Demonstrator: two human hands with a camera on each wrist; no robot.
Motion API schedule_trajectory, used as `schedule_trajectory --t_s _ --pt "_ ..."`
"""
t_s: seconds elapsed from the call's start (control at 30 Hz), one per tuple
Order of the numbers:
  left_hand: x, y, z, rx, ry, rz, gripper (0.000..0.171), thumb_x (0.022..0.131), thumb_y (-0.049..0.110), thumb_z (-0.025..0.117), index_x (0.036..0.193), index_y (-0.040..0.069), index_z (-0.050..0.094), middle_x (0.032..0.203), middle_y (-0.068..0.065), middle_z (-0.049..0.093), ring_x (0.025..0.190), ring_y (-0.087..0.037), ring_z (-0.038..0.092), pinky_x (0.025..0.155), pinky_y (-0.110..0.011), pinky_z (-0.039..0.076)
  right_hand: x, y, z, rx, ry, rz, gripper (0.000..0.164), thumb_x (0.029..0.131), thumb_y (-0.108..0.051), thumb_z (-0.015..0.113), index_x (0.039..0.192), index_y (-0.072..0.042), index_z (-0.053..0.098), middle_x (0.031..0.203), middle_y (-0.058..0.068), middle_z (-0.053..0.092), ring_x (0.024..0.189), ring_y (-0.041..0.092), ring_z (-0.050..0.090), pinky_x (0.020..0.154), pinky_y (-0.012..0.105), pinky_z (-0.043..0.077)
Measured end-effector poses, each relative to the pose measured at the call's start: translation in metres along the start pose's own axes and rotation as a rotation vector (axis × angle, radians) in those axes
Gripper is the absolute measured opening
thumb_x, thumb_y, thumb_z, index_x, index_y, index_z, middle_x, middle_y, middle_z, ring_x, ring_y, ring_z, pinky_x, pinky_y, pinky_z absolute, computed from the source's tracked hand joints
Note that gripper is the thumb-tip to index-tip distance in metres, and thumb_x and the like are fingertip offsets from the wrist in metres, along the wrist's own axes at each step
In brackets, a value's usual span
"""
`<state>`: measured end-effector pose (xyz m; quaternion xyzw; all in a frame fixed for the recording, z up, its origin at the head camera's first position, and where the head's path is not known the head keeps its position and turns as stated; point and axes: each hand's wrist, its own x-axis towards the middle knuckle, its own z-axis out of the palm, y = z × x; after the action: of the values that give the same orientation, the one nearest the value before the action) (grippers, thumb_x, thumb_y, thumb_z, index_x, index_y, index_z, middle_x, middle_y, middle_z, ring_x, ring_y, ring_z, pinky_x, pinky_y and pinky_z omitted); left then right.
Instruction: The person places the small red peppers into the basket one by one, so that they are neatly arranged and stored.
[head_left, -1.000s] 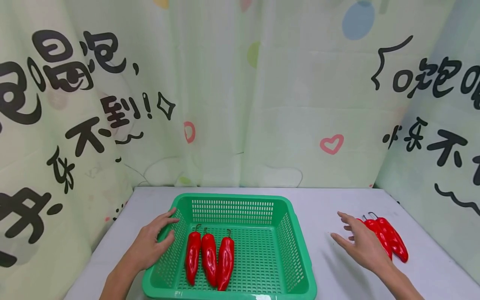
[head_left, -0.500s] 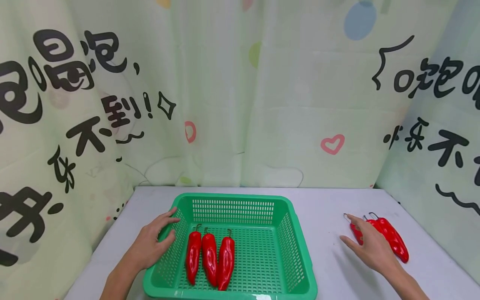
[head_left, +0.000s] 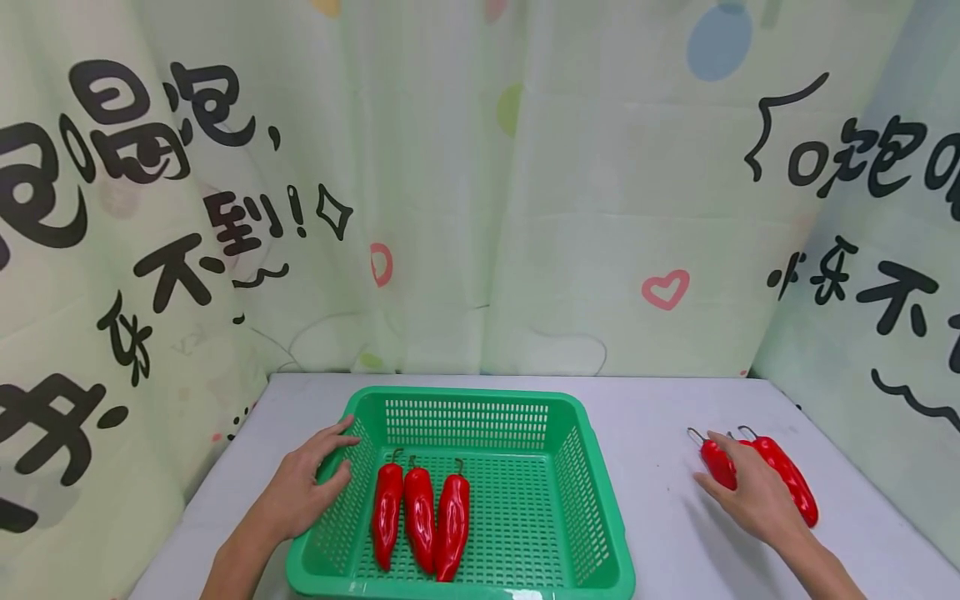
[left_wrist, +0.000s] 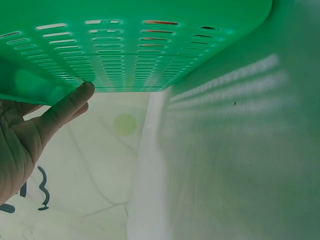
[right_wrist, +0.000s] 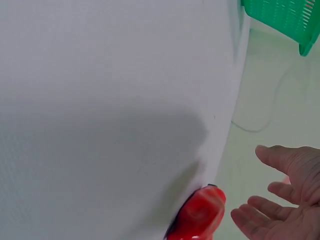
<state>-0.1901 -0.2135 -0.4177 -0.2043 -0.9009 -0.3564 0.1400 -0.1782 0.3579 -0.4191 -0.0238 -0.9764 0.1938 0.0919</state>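
Note:
The green plastic basket (head_left: 555, 517) stands on the table, three glossy red chili peppers (head_left: 452, 525) lying side by side in its left half. My left hand (head_left: 303, 483) is at the basket's left rim, fingers loosely extended over it. In the left wrist view, my thumb (left_wrist: 67, 107) overlaps the slotted side wall. Over on the right, my right hand (head_left: 757, 492) is spread with relaxed fingers above more red peppers (head_left: 783, 475). It partly hides them, and nothing shows between its fingers. One red pepper (right_wrist: 200, 215) appears below that hand in the right wrist view.
A white table (head_left: 645, 417) carries everything. Behind it and along both sides hangs a pale green curtain (head_left: 585, 208) with black writing and hearts. The basket's right rim (head_left: 603, 475) rises between its inside and the right hand.
My right hand has moved right and slightly down over the right-hand peppers, uncovering the leftmost one. The left hand, the basket and the peppers inside have stayed in place.

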Motion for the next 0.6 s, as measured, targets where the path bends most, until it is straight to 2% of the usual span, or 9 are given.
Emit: schedule_trajectory --t_s 0.6 --pt "0.000 0.002 -0.001 -0.015 -0.003 -0.010 0.032 0.094 0.003 0.063 0.126 -0.001 0.067 0.151 -0.019 0.052 0.137 -0.045 0.049 0.104 -0.064 0.045 0.007 0.020 0.005 -0.031 0.008 -0.015 0.086 0.072 -0.012 0.089 0.140 0.014 0.042 0.126 0.043 0.046 0.113 0.060 0.043 0.070 0.062 0.059"
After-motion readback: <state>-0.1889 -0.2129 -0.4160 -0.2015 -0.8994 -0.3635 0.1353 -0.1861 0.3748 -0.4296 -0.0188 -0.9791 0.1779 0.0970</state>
